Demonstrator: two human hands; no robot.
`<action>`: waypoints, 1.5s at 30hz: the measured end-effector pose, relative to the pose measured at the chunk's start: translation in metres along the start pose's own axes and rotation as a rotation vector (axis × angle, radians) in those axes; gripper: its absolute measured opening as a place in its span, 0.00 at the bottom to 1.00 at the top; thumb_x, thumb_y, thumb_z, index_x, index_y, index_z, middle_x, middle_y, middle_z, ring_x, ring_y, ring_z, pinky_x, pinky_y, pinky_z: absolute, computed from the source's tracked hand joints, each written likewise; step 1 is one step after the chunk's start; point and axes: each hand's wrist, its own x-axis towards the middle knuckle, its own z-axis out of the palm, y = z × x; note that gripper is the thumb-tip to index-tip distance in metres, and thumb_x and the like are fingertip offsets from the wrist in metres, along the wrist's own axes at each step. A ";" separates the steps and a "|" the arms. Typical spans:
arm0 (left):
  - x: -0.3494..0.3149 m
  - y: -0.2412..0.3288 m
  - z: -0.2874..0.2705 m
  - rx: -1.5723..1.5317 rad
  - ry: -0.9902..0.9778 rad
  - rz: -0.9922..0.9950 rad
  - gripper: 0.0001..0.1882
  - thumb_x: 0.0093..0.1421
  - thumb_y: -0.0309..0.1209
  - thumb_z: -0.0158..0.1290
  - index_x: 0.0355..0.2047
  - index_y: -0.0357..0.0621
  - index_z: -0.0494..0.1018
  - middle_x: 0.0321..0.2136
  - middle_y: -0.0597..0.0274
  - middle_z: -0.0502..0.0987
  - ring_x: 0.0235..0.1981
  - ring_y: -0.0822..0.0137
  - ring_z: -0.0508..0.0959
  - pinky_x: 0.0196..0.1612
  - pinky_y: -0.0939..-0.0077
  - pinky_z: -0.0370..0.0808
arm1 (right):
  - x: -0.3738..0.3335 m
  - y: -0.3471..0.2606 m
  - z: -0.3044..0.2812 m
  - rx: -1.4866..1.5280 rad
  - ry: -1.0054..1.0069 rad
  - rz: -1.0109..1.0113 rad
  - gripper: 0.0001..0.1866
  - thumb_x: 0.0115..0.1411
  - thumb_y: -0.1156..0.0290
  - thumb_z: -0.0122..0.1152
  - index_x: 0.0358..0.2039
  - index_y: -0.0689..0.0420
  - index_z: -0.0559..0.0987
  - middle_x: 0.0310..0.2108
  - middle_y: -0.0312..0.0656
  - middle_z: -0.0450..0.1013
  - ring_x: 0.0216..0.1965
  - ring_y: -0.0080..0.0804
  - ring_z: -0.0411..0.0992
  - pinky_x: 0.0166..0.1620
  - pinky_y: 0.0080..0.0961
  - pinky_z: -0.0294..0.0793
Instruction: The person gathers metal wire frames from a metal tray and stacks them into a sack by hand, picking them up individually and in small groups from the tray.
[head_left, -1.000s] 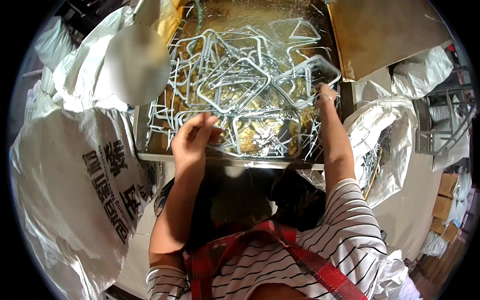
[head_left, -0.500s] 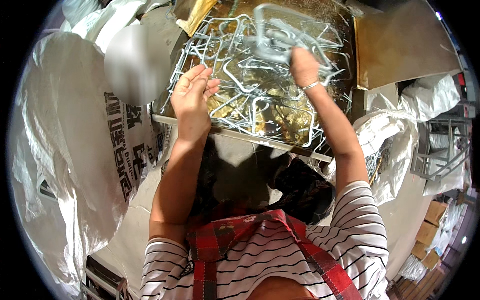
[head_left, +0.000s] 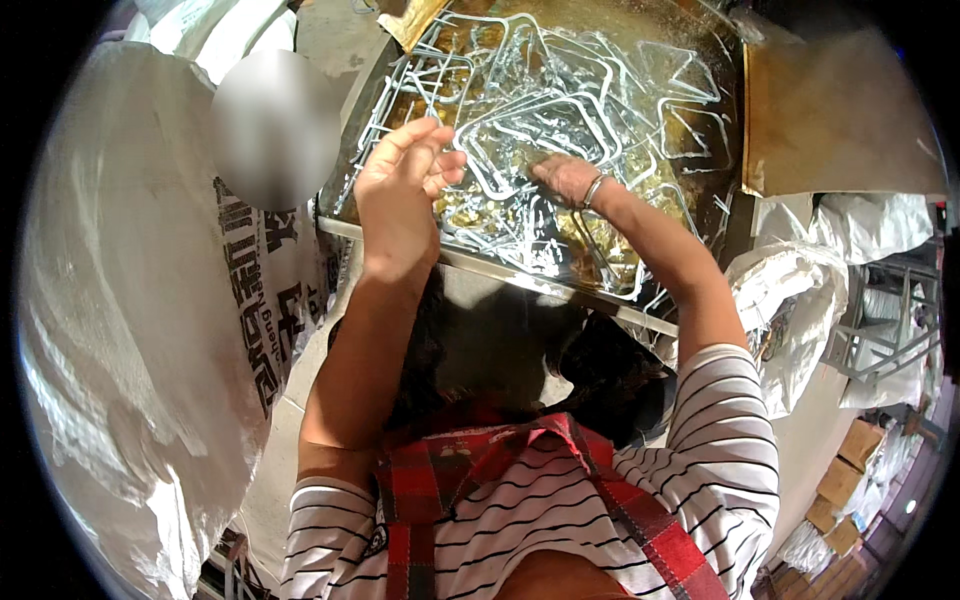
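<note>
A heap of bent grey metal wire frames (head_left: 600,110) lies in a shallow metal tray (head_left: 345,228) in front of me. My left hand (head_left: 405,190) hovers over the tray's left part, palm turned inward. Its fingers are loosely bent and apart, with nothing in them. Lower in the heap, my right hand (head_left: 568,182), with a bracelet on its wrist, reaches in with fingers pointing left. Its fingertips are among the wires, so whether they grip one is hidden. Just beyond that hand, several nested wire frames (head_left: 535,105) lie on top.
A large white woven sack (head_left: 140,280) stands at the left. Brown sheet panel (head_left: 840,120) rises at the tray's right edge. Open white sacks (head_left: 795,300) sit at the right, with a metal rack (head_left: 885,320) and cardboard boxes (head_left: 850,460) farther off.
My right hand has come down and left from the tray's far right. The wire frame it was swinging, blurred before, is out of its raised grasp. My left hand has barely shifted.
</note>
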 end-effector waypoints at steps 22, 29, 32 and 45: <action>0.011 -0.024 0.009 0.020 -0.087 -0.280 0.16 0.57 0.26 0.41 0.44 0.29 0.63 0.38 0.50 0.70 0.34 0.65 0.72 0.38 0.74 0.70 | -0.033 0.012 -0.097 0.088 -0.852 0.206 0.28 0.30 0.51 0.70 0.22 0.65 0.76 0.22 0.46 0.73 0.24 0.38 0.70 0.29 0.33 0.68; 0.012 -0.033 0.014 -0.002 -0.125 -0.366 0.18 0.57 0.28 0.42 0.47 0.29 0.62 0.39 0.49 0.70 0.35 0.62 0.71 0.39 0.72 0.70 | -0.070 0.022 -0.092 -0.092 -0.646 0.070 0.10 0.42 0.71 0.57 0.28 0.59 0.76 0.24 0.46 0.73 0.26 0.38 0.71 0.29 0.33 0.70; 0.010 -0.032 0.015 -0.015 -0.140 -0.371 0.18 0.57 0.28 0.41 0.47 0.29 0.61 0.41 0.48 0.69 0.35 0.63 0.71 0.39 0.72 0.70 | -0.091 0.028 -0.077 -0.046 -0.353 0.304 0.06 0.43 0.76 0.51 0.24 0.55 0.75 0.22 0.47 0.72 0.27 0.43 0.72 0.31 0.34 0.70; 0.002 -0.032 0.024 0.087 -0.205 -0.373 0.19 0.59 0.30 0.39 0.47 0.28 0.60 0.41 0.49 0.69 0.35 0.65 0.71 0.38 0.74 0.70 | -0.178 0.045 -0.031 -0.430 -0.094 -0.072 0.02 0.44 0.71 0.50 0.21 0.52 0.71 0.22 0.33 0.68 0.37 0.32 0.65 0.41 0.26 0.67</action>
